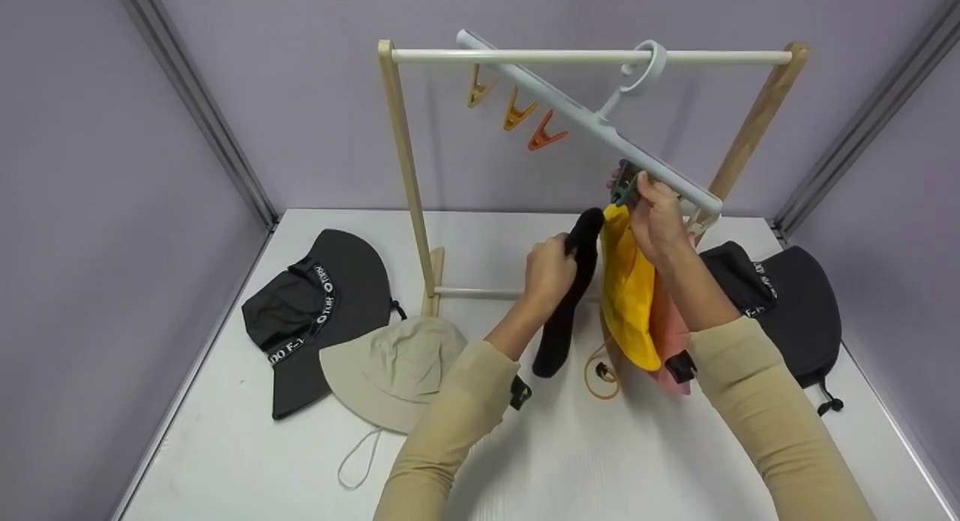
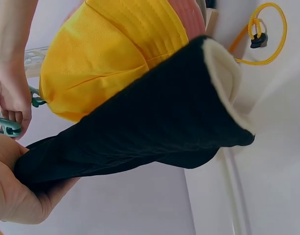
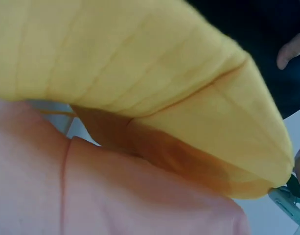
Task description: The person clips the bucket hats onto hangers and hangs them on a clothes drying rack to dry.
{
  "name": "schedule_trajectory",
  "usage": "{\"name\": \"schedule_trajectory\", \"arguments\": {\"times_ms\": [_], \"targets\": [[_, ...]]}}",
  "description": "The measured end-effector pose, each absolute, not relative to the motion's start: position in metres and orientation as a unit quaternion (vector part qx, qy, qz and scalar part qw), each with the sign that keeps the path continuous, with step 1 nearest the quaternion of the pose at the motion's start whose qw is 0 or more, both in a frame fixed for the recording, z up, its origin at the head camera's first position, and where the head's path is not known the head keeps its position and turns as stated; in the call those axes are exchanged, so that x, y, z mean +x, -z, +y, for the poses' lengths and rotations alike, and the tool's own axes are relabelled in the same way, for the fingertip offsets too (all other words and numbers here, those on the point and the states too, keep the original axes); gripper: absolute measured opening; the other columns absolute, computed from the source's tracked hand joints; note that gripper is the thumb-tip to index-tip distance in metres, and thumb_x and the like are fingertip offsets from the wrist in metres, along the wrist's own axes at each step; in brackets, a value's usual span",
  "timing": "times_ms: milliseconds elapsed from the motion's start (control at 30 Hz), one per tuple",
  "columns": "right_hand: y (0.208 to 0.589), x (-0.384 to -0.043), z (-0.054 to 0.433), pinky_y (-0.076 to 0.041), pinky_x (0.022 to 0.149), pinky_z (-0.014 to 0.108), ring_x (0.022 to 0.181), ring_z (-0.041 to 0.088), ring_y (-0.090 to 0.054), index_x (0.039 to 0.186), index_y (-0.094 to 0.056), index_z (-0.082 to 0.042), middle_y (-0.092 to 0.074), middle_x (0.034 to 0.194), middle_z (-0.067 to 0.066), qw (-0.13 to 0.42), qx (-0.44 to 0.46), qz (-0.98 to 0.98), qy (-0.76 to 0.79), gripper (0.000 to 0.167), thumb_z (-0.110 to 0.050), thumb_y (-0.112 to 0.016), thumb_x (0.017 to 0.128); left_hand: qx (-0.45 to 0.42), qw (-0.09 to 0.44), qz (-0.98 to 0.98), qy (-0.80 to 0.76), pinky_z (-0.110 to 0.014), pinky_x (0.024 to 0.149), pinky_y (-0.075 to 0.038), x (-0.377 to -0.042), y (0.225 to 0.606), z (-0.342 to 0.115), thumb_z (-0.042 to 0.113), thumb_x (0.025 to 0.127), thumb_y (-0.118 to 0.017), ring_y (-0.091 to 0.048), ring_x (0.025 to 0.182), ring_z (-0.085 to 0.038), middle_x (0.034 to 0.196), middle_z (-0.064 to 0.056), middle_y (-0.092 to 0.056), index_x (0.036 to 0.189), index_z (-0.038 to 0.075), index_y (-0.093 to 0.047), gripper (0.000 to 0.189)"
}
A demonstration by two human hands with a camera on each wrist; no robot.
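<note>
My left hand (image 1: 551, 273) grips a folded black hat (image 1: 564, 337); its cream inner side shows in the left wrist view. Near the hanger's lower right end, my right hand (image 1: 660, 214) pinches a dark green clip (image 1: 619, 194). That clip appears teal (image 2: 8, 128) in the left wrist view, just above the held end of the black hat. A yellow bucket hat (image 1: 628, 303) hangs beside it from another teal clip (image 3: 287, 204). Behind the yellow hat hangs a pink hat (image 3: 115, 188). The white clip hanger (image 1: 555, 97) tilts down to the right.
The hanger hooks on a wooden-legged rack's white bar (image 1: 525, 56). Orange and yellow clips (image 1: 517, 115) dangle at its left. On the table (image 1: 225, 461) lie a black brimmed hat (image 1: 352, 281) and a beige hat (image 1: 405, 363) at left, another black hat (image 1: 799, 311) at right.
</note>
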State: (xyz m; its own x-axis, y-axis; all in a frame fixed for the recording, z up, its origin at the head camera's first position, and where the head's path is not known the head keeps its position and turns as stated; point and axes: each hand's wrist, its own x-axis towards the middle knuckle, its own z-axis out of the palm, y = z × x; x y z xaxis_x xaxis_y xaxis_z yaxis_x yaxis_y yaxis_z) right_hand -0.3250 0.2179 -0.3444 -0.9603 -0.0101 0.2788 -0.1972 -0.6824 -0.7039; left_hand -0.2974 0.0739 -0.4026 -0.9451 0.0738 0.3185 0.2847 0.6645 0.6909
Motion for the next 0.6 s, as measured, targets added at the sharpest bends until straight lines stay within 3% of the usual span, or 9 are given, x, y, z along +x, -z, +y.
{"name": "schedule_trajectory", "arguments": {"times_ms": [267, 600], "targets": [[0.321, -0.317, 0.214, -0.033, 0.093, 0.033, 0.089, 0.027, -0.057, 0.112, -0.046, 0.002, -0.057, 0.097, 0.015, -0.003, 0.020, -0.398, -0.917, 0.018, -0.006, -0.039, 0.097, -0.103, 0.134, -0.907, 0.385, -0.032, 0.066, -0.050, -0.298, 0.400, 0.074, 0.006, 0.089, -0.056, -0.065, 0.081, -0.023, 0.085, -0.009, -0.068, 0.088, 0.003, -0.067, 0.012], [0.295, -0.308, 0.211, -0.026, 0.103, 0.032, 0.126, 0.027, -0.036, 0.113, -0.047, -0.003, -0.056, 0.104, 0.014, -0.064, -0.107, -0.398, -0.909, 0.019, -0.009, -0.038, 0.098, -0.100, 0.127, -0.907, 0.389, -0.032, 0.063, -0.049, -0.297, 0.397, 0.074, 0.007, 0.089, -0.055, -0.064, 0.076, -0.020, 0.082, -0.007, -0.067, 0.085, 0.005, -0.066, 0.013]]}}
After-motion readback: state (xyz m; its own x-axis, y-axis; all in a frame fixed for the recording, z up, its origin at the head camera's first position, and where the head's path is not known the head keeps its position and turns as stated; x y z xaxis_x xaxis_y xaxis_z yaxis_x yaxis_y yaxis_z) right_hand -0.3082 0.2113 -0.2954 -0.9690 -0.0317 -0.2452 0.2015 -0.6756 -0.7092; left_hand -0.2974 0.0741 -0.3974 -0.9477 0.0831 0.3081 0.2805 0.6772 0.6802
